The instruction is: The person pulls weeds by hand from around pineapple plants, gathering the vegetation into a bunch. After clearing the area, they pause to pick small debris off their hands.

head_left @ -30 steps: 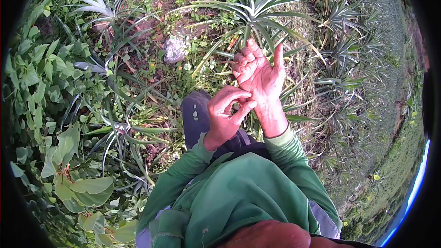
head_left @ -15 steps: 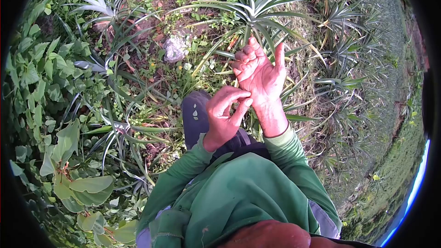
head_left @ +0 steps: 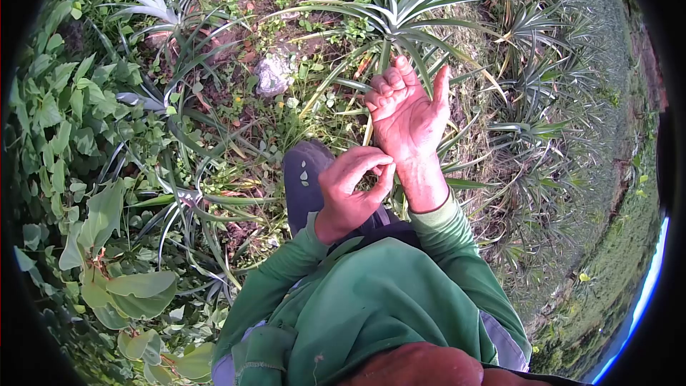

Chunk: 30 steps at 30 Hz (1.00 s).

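Observation:
My left hand [head_left: 351, 189] is closed in a pinch, thumb and forefinger together at the base of my right palm, near the wrist. Anything between those fingertips is too small to make out. Palm up, my right hand [head_left: 411, 118] has its thumb stretched outward and its fingers partly curled, and I see nothing in it. Beyond the right fingertips grows a large spiky-leaved pineapple plant [head_left: 394, 18]. Green sleeves [head_left: 446, 232] cover both forearms. Below my left hand a dark boot or trouser leg [head_left: 304, 179] shows.
A pale rock [head_left: 273, 75] lies on weedy soil ahead. Leafy vines [head_left: 57, 121] crowd the left side, with another spiky plant [head_left: 168, 11] at upper left. Rows of similar spiky plants [head_left: 529, 36] run along the right. Broad leaves [head_left: 139, 293] stand at lower left.
My left thumb and forefinger have come closer together and shifted slightly down toward the wrist. My right hand has tilted a little to the right.

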Tool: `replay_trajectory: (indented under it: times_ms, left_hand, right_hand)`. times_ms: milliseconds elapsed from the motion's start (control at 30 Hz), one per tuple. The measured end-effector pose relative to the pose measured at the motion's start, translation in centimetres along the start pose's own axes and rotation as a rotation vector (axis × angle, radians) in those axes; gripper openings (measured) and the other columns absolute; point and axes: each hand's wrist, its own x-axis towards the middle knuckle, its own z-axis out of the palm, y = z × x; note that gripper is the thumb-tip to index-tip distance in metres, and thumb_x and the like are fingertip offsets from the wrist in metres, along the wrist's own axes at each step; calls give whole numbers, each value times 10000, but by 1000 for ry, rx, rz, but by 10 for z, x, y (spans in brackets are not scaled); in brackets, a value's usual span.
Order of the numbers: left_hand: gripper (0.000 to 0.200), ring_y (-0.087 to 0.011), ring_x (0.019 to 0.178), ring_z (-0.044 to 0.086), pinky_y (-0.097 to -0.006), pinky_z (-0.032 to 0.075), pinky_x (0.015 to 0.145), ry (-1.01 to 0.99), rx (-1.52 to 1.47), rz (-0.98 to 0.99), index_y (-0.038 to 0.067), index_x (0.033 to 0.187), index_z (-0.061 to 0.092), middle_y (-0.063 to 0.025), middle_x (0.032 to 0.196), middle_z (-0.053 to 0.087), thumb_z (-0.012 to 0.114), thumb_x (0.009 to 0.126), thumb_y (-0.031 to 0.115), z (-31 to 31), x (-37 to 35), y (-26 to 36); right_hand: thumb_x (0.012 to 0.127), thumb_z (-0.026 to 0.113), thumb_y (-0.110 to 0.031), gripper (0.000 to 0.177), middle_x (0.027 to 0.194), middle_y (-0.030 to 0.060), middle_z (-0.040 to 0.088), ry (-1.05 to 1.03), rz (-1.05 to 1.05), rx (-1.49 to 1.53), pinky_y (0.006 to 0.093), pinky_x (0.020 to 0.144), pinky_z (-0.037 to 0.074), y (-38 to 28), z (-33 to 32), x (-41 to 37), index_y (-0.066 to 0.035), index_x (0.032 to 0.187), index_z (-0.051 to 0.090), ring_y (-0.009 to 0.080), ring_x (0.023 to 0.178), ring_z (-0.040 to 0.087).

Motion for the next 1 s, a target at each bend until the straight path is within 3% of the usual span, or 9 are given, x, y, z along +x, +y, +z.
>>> replay_trajectory:
  times_ms: [500, 567, 633, 767, 900, 1000]
  left_hand:
    - [186, -150, 693, 691, -272, 568, 618, -1, 72, -26, -29, 962, 721, -111, 881, 713, 783, 791, -70, -3, 3, 10]
    - [187, -133, 714, 696, -263, 572, 661, -8, 68, -75, -47, 930, 715, -100, 857, 718, 772, 761, -101, -3, 4, 12]
    - [186, -130, 707, 696, -262, 573, 653, -14, 72, -80, -46, 927, 714, -95, 847, 716, 772, 759, -100, -3, 4, 11]
    - [181, -125, 689, 696, -258, 573, 638, -52, 102, -103, -45, 919, 710, -87, 831, 713, 772, 757, -98, -6, 7, 13]
    - [181, -128, 684, 698, -255, 573, 637, -75, 114, -120, -44, 919, 709, -85, 827, 712, 770, 757, -98, -8, 9, 16]
    - [179, -111, 630, 645, -257, 523, 561, -70, 103, -102, -16, 920, 692, -72, 816, 676, 768, 772, -79, -7, 8, 13]
  right_hand:
    - [1018, 414, -676, 731, 866, 130, 648, -6, -16, -59, 357, 720, 473, 3, 4, -2, 1, 1172, 643, 247, 788, 569]
    - [1018, 411, -677, 733, 865, 132, 648, -8, -15, -66, 359, 722, 473, 4, 6, -3, 0, 1176, 642, 246, 789, 570]
    - [1019, 408, -676, 755, 826, 76, 565, 19, -26, -122, 344, 708, 438, 5, 10, -4, 25, 1200, 624, 221, 787, 518]
    - [1019, 400, -681, 762, 817, 77, 567, -24, -15, -129, 344, 700, 441, 5, 8, -3, 25, 1205, 620, 220, 780, 525]
    - [1029, 349, -685, 777, 841, 121, 628, -42, -12, -154, 351, 703, 467, 5, 5, -3, 20, 1211, 621, 242, 781, 574]
    - [1030, 332, -689, 784, 861, 145, 656, -57, -13, -185, 351, 703, 471, 5, 5, -4, 15, 1217, 620, 253, 784, 589]
